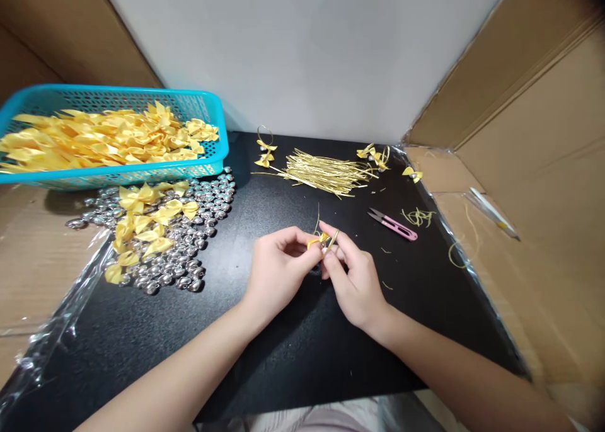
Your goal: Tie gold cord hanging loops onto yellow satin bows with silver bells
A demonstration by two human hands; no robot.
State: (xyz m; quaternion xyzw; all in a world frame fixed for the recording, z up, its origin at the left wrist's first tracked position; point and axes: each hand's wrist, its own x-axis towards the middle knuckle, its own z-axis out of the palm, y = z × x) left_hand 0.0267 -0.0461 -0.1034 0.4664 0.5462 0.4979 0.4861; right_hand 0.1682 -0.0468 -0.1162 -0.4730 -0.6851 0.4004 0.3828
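My left hand (282,265) pinches a small yellow ribbon bow (322,237) at the middle of the black table. Fingertips of my right hand (352,274) meet it there, closed on a loop of gold cord (333,238) beside the bow. A thin cord end sticks up above the fingers. Part of the bow is hidden by the fingertips. Beyond the hands lies a bundle of gold cords (326,172). Pink thread snips (393,224) rest to the right, near a small heap of cord scraps (418,216).
A blue basket (222,130) of yellow bows stands at the back left. Silver beads (179,255) and loose bows (155,240) spread before it. Bows with beads and cord (265,153) lie at the back. A white-handled pen-like tool (494,213) lies right, beyond the table (293,369).
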